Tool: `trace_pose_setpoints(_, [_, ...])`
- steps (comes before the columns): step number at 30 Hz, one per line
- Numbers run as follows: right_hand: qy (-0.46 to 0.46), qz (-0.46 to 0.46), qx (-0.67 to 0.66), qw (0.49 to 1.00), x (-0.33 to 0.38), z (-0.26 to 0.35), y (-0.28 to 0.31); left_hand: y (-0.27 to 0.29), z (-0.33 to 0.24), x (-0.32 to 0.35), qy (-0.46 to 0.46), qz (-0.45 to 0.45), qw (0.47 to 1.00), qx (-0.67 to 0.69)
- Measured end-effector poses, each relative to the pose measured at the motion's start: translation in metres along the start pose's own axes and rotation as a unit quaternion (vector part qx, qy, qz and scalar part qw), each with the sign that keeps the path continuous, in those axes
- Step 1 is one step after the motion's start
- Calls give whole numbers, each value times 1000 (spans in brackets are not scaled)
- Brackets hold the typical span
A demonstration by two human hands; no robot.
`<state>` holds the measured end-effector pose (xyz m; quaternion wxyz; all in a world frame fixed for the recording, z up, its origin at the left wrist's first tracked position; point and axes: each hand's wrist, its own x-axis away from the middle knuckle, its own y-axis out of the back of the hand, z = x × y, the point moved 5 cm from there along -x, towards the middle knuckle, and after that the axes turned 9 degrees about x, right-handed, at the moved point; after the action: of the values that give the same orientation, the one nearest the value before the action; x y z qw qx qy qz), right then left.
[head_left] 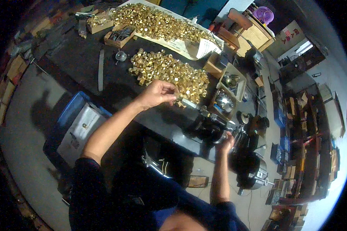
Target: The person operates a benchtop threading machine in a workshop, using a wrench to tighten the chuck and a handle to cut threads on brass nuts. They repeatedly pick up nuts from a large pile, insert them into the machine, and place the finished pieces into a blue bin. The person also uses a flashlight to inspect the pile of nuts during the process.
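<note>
My left hand [160, 94] is closed in a pinch at the tip of a pale rod-like part [189, 103] of a dark bench machine [206, 129]. Whatever lies between its fingertips is too small to make out. Just beyond this hand spreads a pile of small brass nuts [169, 71] on the dark workbench [121, 98]. To the right and nearer me, my right hand [226, 143] is curled round a shiny rounded handle [219, 138] on the machine. Its fingers are partly hidden.
A larger heap of brass nuts [154, 23] covers paper at the back. A box of dark metal pins [120, 35], a metal strip [101, 70] and a blue bin [71, 111] lie leftward. Trays of metal parts [233, 81] and a motor [254, 171] stand at right.
</note>
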<state>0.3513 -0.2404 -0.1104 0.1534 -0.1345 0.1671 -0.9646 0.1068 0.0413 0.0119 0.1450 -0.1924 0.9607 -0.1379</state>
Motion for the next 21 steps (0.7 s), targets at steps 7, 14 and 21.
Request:
trace_pose_setpoints(7, [119, -65, 89, 987, -40, 22, -1, -5, -1, -3, 11, 1, 1000, 15])
trace_pose_setpoints(14, [178, 92, -28, 979, 13, 108, -53, 6, 3, 1, 35, -28, 999, 15])
trace_pose_setpoints(21, [84, 64, -19, 994, 69, 45, -1, 9, 3, 4, 40, -30, 999, 20])
